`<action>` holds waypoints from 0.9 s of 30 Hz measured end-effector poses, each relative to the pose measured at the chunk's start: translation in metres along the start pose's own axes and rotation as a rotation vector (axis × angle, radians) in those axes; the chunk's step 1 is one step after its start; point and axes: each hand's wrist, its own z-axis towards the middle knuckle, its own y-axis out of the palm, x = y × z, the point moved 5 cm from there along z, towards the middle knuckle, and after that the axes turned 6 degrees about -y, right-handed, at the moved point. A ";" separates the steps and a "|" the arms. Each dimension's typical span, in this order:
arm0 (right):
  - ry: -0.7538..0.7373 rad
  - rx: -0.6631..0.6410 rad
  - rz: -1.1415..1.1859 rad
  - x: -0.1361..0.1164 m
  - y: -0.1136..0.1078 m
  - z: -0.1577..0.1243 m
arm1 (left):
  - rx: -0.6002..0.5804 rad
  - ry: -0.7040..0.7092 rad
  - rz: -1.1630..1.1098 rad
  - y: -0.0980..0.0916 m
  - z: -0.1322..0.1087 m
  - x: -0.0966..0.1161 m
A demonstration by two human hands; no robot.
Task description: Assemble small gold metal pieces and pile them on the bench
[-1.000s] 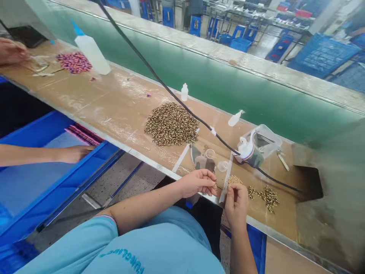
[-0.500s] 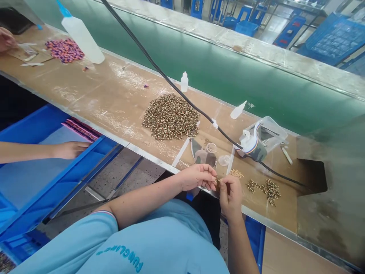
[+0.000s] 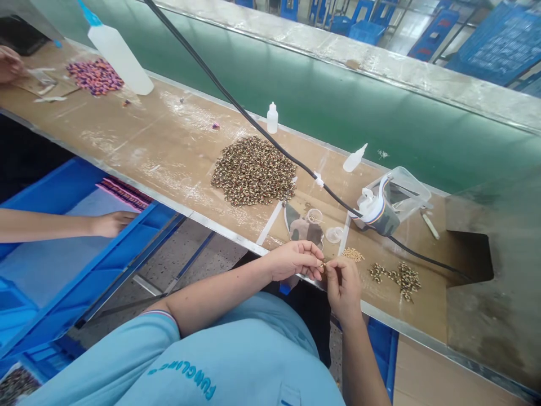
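My left hand (image 3: 296, 261) and my right hand (image 3: 344, 285) meet above the table's front edge, with thumbs and fingertips pinched together. Between them shows a tiny gold-and-dark piece (image 3: 323, 265), mostly covered by the fingers; its exact kind is too small to make out. Just beyond my hands lie a camouflage cloth piece (image 3: 301, 228), a small clear round dish (image 3: 314, 216) and a clear lid (image 3: 334, 234). To the right are a small heap of tan beads (image 3: 352, 255) and a loose cluster of gold-and-dark pieces (image 3: 406, 279).
A large pile of gold-and-dark pieces (image 3: 253, 172) lies mid-table. Behind it stands a small white bottle (image 3: 273, 119); another squeeze bottle (image 3: 354, 159) leans farther right. A black cable (image 3: 236, 104) crosses overhead. A co-worker's hand (image 3: 112, 223) rests in a blue bin (image 3: 91, 270) at left.
The view has shifted slightly. My two hands stay pinched together at nearly the same spot, with the fingertips a little closer around the small piece.
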 end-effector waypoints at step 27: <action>0.028 0.149 -0.065 -0.006 -0.011 -0.012 | 0.018 0.057 -0.024 0.000 -0.002 -0.003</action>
